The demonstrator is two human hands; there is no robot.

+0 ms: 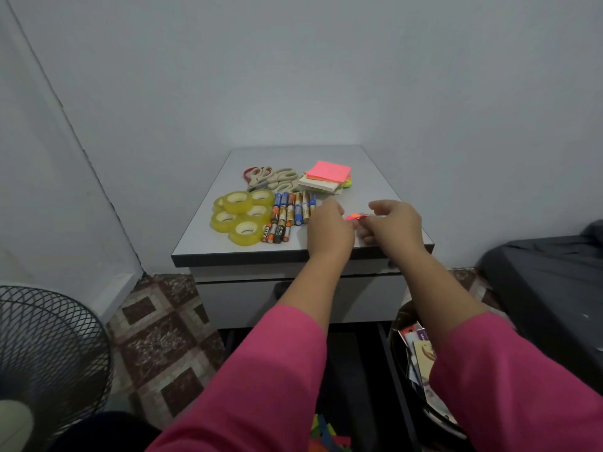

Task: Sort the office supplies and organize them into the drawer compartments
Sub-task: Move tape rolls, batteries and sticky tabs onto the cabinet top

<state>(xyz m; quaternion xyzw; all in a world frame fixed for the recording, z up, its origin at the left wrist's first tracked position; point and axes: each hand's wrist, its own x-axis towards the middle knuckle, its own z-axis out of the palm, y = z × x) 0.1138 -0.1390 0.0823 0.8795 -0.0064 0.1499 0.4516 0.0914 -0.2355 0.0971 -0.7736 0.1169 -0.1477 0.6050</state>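
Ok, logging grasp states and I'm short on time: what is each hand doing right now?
Left hand: fingers curled, pinching one end of the small pink item.
Right hand: fingers curled, pinching its other end.

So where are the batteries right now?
The batteries lie near the middle of the cabinet top, between the tape rolls on their left and the person's left hand, in front of the scissors.
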